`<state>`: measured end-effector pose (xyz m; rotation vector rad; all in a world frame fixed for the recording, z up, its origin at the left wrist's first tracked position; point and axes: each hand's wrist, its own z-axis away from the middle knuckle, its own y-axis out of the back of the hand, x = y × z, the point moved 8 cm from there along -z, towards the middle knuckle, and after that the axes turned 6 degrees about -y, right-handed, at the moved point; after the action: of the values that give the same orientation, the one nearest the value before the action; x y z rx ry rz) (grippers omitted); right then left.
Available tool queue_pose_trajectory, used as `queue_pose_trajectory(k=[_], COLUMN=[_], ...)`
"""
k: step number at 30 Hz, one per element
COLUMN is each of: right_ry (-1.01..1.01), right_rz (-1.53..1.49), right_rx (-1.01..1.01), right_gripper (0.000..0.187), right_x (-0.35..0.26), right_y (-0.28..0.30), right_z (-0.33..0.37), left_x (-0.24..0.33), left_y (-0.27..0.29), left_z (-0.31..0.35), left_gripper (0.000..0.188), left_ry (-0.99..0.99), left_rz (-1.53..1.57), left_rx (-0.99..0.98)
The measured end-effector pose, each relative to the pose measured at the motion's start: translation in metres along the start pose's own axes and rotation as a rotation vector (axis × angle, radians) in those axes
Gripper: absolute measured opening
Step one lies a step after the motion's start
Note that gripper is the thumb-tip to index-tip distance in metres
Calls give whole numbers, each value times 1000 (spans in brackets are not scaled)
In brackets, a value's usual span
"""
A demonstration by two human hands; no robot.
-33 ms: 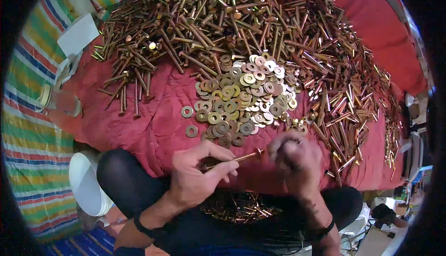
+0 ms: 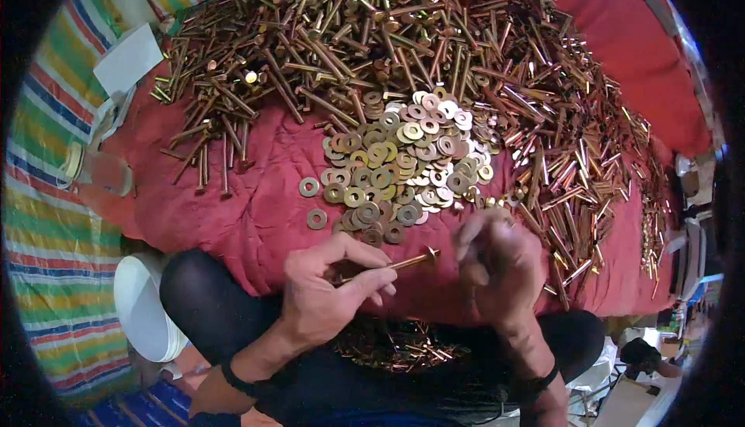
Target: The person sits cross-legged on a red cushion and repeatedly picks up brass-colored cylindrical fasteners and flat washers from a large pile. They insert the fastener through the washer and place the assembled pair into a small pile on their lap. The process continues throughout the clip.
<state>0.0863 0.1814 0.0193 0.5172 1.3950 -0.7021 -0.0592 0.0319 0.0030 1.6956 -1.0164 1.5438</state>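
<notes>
My left hand pinches a long copper-coloured bolt between thumb and fingers. The bolt points to the right, and a flat disc-like part shows at its far end; whether that is its head or a washer I cannot tell. Just right of that end is my right hand, blurred by motion, so what its fingers hold is unclear. Beyond both hands lies a pile of brassy washers on a red cloth, with two loose washers at the pile's left.
A large heap of bolts spreads behind the washers, and thinner fasteners pile up on the right. More metal pieces lie low between my legs. A white bucket stands at the left, by a striped sheet.
The right hand has shifted slightly right, its fingers in a different, blurred pose. My left hand still holds the bolt in nearly the same place.
</notes>
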Motion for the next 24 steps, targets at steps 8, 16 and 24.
queue_pose_trajectory(k=[8, 16, 24], right_ry=[9, -40, 32], right_rz=[-823, -636, -43], right_rx=[66, 61, 174], right_gripper=[42, 44, 42], right_x=[19, 17, 6], right_y=[1, -4, -12], right_z=[-10, -6, 9], left_x=[-18, -18, -13], left_y=[-19, -15, -8], left_z=[1, 3, 5], left_gripper=[9, 10, 18], left_ry=[208, 152, 198], left_rz=[358, 322, 458], left_rx=[-53, 8, 24])
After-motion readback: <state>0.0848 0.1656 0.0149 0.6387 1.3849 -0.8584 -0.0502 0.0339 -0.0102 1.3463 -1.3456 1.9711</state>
